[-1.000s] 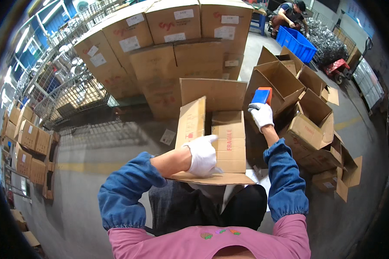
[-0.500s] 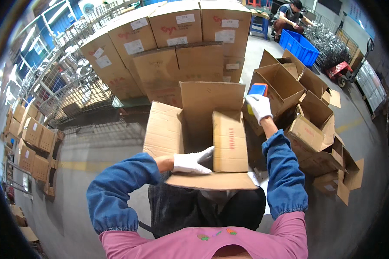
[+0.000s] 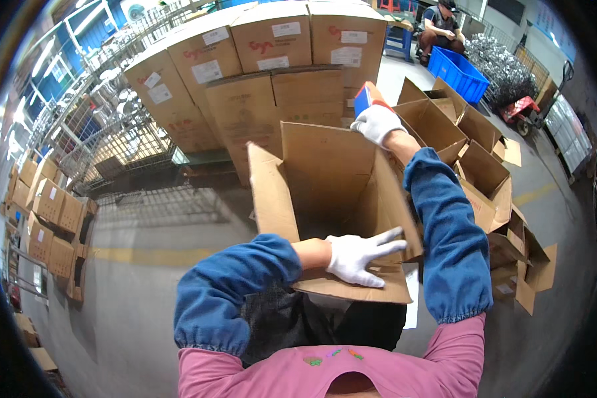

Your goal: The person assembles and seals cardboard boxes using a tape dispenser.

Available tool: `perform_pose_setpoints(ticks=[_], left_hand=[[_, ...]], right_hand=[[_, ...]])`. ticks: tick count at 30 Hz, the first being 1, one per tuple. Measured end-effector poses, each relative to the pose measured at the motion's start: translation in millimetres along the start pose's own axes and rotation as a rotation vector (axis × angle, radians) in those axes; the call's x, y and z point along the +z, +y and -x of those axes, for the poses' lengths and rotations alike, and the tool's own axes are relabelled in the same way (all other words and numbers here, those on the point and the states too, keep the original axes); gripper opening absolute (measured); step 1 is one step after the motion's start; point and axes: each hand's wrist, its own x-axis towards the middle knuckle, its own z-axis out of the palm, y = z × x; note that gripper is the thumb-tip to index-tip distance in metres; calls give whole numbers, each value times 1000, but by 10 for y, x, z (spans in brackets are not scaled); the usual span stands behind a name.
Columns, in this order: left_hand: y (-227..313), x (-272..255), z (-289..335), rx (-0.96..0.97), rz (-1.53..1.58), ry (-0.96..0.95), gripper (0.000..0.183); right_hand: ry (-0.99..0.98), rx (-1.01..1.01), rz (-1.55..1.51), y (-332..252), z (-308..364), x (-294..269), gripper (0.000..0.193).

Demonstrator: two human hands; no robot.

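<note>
An open cardboard box (image 3: 331,166) stands in front of me with its flaps raised and folded outward. My left hand (image 3: 365,257), in a white glove, lies on the near flap with fingers spread, next to the right flap. At the far right corner of the box, my right hand (image 3: 378,125), also gloved, is closed around a blue and orange tape dispenser (image 3: 365,99). Its lower part is hidden by the glove. The bottom of the box lies in shadow.
Large stacked cartons (image 3: 272,43) stand behind the box. Several open empty boxes (image 3: 484,172) are piled at right. Wire cages (image 3: 126,139) and a pallet of cartons (image 3: 56,205) are at left. Far right, a person (image 3: 442,30) sits by a blue crate (image 3: 458,73).
My left hand has moved right, from inside the box's left side onto the near flap. My right hand has carried the tape dispenser up and left. The right flap has swung outward; the box is turned slightly.
</note>
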Motion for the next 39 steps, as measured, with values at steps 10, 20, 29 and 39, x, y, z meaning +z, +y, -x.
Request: perform_pose_setpoints(ticks=[10, 20, 29, 39], left_hand=[[-279, -86, 143, -7, -177, -68, 76], [-357, -321, 1524, -270, -613, -245, 77], [-679, 127, 1443, -506, 374, 1075, 15], [-769, -158, 908, -653, -392, 746, 67]], right_hand=[[-149, -100, 248, -909, 138, 15, 35], [154, -385, 396, -406, 703, 568, 15], [118, -646, 174, -394, 1083, 852, 16], [413, -313, -311, 185, 1052, 258, 8]])
